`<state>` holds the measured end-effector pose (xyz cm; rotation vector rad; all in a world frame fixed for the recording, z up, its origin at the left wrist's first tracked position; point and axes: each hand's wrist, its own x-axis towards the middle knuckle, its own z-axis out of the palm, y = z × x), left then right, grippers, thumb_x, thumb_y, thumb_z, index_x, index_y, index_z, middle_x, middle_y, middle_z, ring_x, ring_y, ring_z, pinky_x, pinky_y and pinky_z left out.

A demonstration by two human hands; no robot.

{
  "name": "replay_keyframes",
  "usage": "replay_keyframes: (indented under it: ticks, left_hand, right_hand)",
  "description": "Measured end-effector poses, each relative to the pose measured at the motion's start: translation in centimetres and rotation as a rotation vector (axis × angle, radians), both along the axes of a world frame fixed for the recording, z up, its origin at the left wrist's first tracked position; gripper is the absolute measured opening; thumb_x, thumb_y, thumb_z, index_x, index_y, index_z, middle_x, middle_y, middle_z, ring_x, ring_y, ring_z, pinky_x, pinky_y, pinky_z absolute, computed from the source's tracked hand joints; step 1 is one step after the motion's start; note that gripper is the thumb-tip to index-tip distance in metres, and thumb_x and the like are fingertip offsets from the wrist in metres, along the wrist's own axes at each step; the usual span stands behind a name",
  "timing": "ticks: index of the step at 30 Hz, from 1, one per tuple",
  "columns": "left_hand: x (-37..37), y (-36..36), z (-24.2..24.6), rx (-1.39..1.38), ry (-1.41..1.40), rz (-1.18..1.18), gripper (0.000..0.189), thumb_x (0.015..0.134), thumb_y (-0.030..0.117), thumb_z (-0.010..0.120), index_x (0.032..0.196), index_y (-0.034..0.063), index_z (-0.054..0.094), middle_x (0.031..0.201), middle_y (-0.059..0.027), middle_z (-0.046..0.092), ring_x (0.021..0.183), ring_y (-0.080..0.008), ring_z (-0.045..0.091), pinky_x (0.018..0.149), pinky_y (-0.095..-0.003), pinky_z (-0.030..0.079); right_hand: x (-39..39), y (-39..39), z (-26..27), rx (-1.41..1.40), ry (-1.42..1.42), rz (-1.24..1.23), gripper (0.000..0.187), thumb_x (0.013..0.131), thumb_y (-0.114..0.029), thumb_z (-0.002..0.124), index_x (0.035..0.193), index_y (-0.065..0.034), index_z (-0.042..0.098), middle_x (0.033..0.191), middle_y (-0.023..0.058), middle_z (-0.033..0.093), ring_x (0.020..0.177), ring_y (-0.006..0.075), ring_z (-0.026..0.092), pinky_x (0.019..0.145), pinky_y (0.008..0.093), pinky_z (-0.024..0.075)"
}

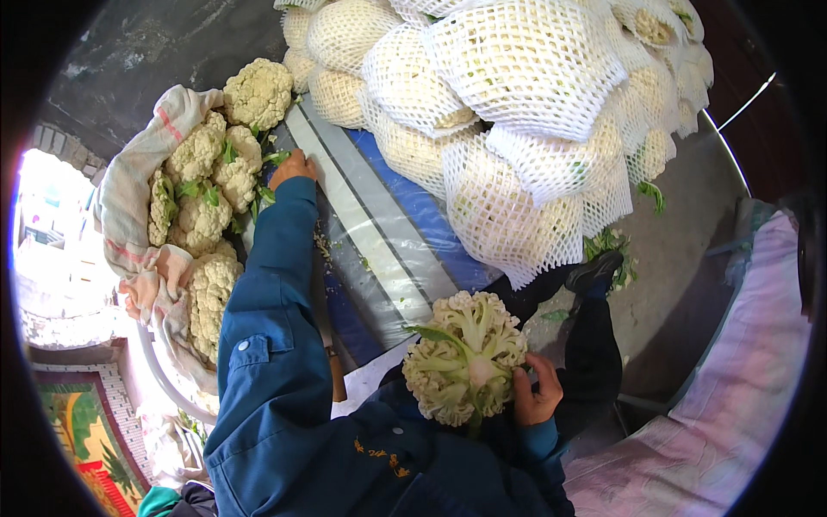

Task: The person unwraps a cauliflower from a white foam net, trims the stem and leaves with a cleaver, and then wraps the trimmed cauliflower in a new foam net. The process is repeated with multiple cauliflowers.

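My right hand (537, 390) holds a trimmed cauliflower head (466, 359) at its right edge, its cut stem side facing up in front of my body. My left hand (294, 169) reaches forward, fingers curled at green leaf scraps beside a cloth-lined basket; whether it grips a leaf I cannot tell. Several bare cauliflower heads (201, 216) lie in that basket, whose white cloth (129, 187) has red stripes. A knife's wooden handle (337, 378) shows beside my left sleeve, its blade partly hidden. White foam netting covers many piled cauliflowers (523, 64) ahead.
A blue and grey striped plastic sheet (368, 213) lies between basket and pile, with small crumbs on it. Leaf scraps (610, 249) lie on the floor near a black shoe (594, 271). A pink quilted cloth (704, 420) covers something at the right.
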<state>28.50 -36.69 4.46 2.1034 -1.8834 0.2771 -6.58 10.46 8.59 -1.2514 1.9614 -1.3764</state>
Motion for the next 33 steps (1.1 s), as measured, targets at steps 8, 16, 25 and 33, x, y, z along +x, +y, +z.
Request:
replay_keyframes:
  ticks: [8,16,25,33]
  left_hand:
    - [-1.3,-1.3,-0.1,-0.054,0.166,-0.037,0.017,0.086,0.024,0.061,0.090,0.0089,0.067,0.089,-0.0212,0.070,0.083,-0.0424,0.067,0.072,-0.0529,0.052]
    - [-1.3,-3.0,0.1,-0.061,0.317,-0.083,0.023,0.084,0.018,0.062,0.103,0.0081,0.069,0.100,-0.0234,0.070,0.091,-0.0420,0.067,0.082,-0.0497,0.053]
    - [0.2,-7.4,-3.1,-0.045,0.428,-0.153,0.043,0.086,0.024,0.066,0.126,0.0102,0.066,0.132,-0.0186,0.061,0.122,-0.0361,0.057,0.104,-0.0430,0.046]
    - [0.0,-8.7,-4.4,0.088,0.364,-0.145,0.051,0.090,0.032,0.065,0.134,0.0071,0.060,0.147,-0.0231,0.047,0.137,-0.0383,0.044,0.114,-0.0421,0.036]
  right_hand:
    - [-1.2,-0.2,-0.2,0.013,0.030,-0.030,0.027,0.083,-0.002,0.068,0.109,0.0027,0.068,0.107,0.0181,0.069,0.096,0.0286,0.068,0.087,0.0358,0.0516]
    - [-2.4,-5.7,4.3,-0.039,0.203,0.178,0.031,0.081,-0.002,0.070,0.111,0.0028,0.067,0.110,0.0196,0.068,0.096,0.0344,0.068,0.086,0.0375,0.0534]
    - [2.6,-17.6,5.9,-0.203,0.482,0.742,0.036,0.078,-0.014,0.076,0.109,-0.0005,0.065,0.113,0.0164,0.064,0.099,0.0350,0.065,0.083,0.0427,0.0522]
    - [7.0,-22.1,1.9,-0.006,0.702,0.907,0.046,0.077,-0.027,0.077,0.112,-0.0002,0.064,0.124,0.0196,0.060,0.118,0.0352,0.057,0.098,0.0451,0.0445]
